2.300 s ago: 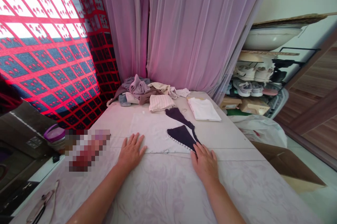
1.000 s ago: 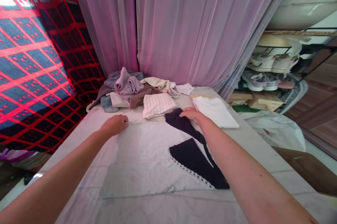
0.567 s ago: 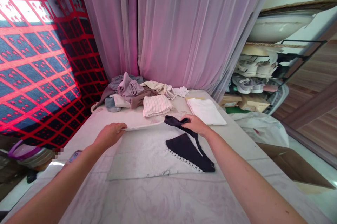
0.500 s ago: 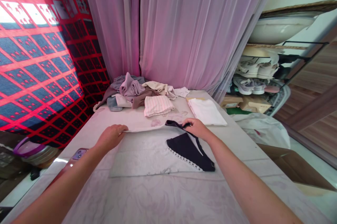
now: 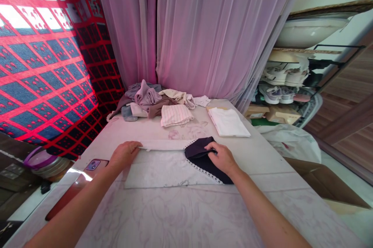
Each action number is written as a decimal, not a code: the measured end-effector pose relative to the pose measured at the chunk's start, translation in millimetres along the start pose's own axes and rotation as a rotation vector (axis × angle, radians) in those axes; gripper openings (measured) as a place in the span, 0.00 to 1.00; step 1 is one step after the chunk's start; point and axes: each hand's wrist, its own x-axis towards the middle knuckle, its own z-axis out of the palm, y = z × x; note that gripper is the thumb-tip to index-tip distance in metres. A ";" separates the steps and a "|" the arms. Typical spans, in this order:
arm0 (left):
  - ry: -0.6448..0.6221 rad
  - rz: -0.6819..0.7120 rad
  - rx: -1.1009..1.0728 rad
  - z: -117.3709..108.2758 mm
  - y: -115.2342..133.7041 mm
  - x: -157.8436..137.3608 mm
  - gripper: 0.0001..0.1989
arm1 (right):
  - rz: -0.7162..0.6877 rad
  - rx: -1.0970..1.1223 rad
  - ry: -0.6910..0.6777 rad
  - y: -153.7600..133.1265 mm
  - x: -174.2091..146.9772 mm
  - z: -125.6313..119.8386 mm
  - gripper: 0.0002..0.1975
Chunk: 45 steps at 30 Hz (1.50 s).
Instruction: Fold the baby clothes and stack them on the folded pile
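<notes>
A white garment (image 5: 157,168) with a black section and lace trim lies partly folded on the table, probably a T-shirt; I cannot tell its exact kind. My left hand (image 5: 126,154) pinches the far left corner of its folded edge. The black part (image 5: 199,148) is turned over at the right, and my right hand (image 5: 222,158) grips that dark fabric between thumb and fingers. A narrow strip of the white cloth is folded over along the far edge.
A striped folded cloth (image 5: 176,116) and a heap of clothes (image 5: 145,96) lie at the back. A folded white garment (image 5: 229,121) rests at the back right. A phone (image 5: 93,165) lies by my left forearm. Shoes (image 5: 275,94) stand on a rack at right.
My right hand has come down and nearer, folding the black part over toward me. The far edge of the white cloth now lies flatter, and my left hand keeps its hold.
</notes>
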 end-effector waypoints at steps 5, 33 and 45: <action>-0.021 0.009 -0.010 0.2 0.9 -0.6 0.16 | 0.007 -0.061 -0.029 1.2 -2.8 0.6 0.10; 0.049 -0.127 -0.175 -8.0 -2.9 -5.4 0.17 | 0.151 -0.200 0.071 17.9 -11.3 -8.6 0.18; 0.234 -0.426 -0.741 13.6 -17.5 10.2 0.16 | 0.445 -0.324 -0.065 8.0 41.9 5.1 0.19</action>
